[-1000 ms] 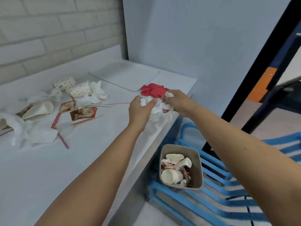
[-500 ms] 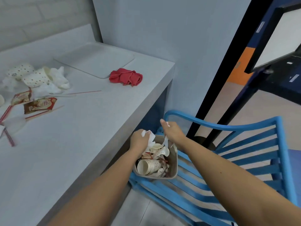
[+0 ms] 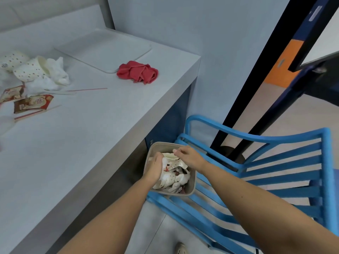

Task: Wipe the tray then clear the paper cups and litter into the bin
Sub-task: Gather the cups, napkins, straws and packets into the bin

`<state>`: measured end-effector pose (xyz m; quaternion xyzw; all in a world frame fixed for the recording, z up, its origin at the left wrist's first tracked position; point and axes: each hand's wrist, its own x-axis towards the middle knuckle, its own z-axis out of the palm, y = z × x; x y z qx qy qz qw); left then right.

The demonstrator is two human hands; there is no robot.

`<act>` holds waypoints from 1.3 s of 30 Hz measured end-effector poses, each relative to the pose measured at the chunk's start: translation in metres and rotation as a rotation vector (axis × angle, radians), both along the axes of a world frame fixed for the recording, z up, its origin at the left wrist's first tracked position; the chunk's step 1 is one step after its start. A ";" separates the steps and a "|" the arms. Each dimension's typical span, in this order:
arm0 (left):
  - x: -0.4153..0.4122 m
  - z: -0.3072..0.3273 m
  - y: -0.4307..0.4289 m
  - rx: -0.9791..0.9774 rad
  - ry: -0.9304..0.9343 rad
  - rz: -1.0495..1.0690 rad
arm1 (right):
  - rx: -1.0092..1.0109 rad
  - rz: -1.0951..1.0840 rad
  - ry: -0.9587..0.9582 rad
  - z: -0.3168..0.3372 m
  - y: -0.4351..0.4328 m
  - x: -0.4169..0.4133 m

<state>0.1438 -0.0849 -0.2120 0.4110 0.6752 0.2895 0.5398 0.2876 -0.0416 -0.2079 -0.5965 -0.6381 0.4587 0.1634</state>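
A person leans over the bin (image 3: 193, 184), which stands on a blue chair (image 3: 275, 173) just right of the table (image 3: 91, 134), both hands low over the crushed cups (image 3: 170, 178) already inside. A second ago those hands held a wad of white tissue up at the table's edge; the wad is now gone from view among the litter. The left hand (image 3: 156, 167) curls down into the rubbish, its fingers hidden, so whether it grips anything cannot be told. The right hand (image 3: 187, 156) hovers with loosely bent fingers and nothing seen in them. The tray (image 3: 102, 50) lies bare at the far end beside a red cloth (image 3: 137, 71). To the far left, dotted paper cups (image 3: 29, 70), tissue (image 3: 56, 72), sachets (image 3: 33, 105) and straws (image 3: 86, 89) await clearing, so several more trips seem likely.
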 end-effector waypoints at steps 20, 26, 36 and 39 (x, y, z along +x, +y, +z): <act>0.010 0.035 0.010 0.525 0.332 0.007 | 0.244 -0.001 0.102 0.050 0.027 -0.023; -0.023 0.096 0.002 0.756 0.303 0.257 | 0.398 -0.021 0.337 0.102 0.021 -0.077; -0.153 0.147 -0.037 0.839 0.399 0.553 | 0.408 0.195 0.526 0.148 -0.011 -0.212; -0.203 0.152 -0.058 0.822 0.445 0.634 | 0.386 0.260 0.552 0.155 -0.026 -0.257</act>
